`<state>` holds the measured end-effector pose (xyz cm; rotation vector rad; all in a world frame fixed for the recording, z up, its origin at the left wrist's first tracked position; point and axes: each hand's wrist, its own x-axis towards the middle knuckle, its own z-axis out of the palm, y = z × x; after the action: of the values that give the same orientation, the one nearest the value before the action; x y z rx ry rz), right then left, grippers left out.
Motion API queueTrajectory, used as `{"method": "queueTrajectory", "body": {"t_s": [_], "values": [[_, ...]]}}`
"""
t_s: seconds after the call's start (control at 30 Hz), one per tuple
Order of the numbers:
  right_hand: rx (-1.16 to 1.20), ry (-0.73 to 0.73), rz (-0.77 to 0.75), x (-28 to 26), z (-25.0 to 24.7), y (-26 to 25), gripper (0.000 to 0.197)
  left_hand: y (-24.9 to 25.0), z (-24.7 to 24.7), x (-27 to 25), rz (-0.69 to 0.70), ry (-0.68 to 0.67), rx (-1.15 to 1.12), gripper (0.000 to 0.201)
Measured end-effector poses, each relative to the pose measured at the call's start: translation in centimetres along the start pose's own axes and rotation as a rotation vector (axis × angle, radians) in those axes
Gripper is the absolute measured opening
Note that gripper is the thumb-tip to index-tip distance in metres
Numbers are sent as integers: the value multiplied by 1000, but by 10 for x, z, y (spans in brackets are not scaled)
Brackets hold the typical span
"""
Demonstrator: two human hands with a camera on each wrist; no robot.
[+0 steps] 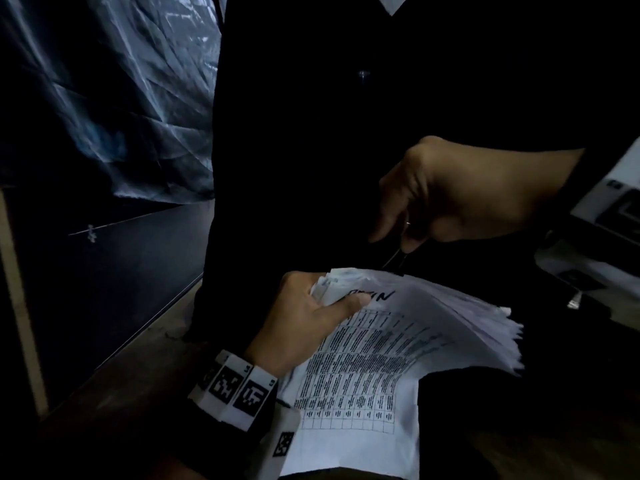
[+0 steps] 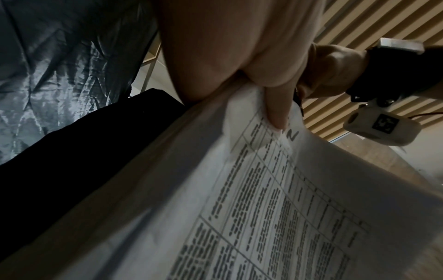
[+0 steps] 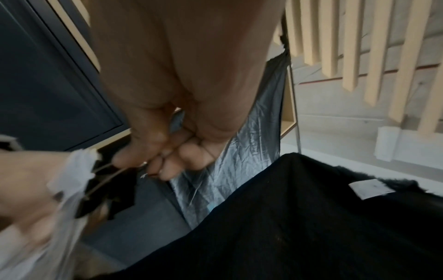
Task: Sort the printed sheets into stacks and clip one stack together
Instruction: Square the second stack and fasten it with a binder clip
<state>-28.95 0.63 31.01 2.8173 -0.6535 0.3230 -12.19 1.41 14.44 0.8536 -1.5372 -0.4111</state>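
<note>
A thick stack of printed sheets (image 1: 374,358) with a table on the top page is held up near its top left corner by my left hand (image 1: 311,317), thumb (image 2: 276,111) pressed on the top sheet. My right hand (image 1: 450,199) pinches the wire handles of a black binder clip (image 1: 393,263) at the stack's top edge. In the right wrist view the binder clip (image 3: 107,191) sits against the corner of the sheets (image 3: 72,176), fingers (image 3: 167,161) squeezing its handles. Whether the clip's mouth is round the paper is unclear.
A person in dark clothes (image 1: 346,116) stands close ahead. Crinkled silvery sheeting (image 1: 121,98) hangs at the left, above a dark panel (image 1: 121,271). A white machine (image 1: 609,209) is at the right edge. A wooden surface (image 1: 131,375) lies below.
</note>
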Motion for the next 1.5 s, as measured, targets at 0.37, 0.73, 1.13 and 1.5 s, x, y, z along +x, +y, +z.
{"method": "queueTrajectory", "body": {"t_s": [0.37, 0.73, 1.13, 1.5], "values": [[-45, -86, -50, 8, 10, -15, 29, 4, -2, 6, -7, 43, -45, 14], [-230, -137, 42, 26, 20, -19, 33, -9, -6, 10, -55, 63, -96, 11], [-57, -117, 446, -18, 78, 52, 47, -24, -38, 20, -198, 166, -176, 56], [1258, 847, 436, -49, 165, 39, 12, -27, -44, 25, -235, 121, -212, 56]]}}
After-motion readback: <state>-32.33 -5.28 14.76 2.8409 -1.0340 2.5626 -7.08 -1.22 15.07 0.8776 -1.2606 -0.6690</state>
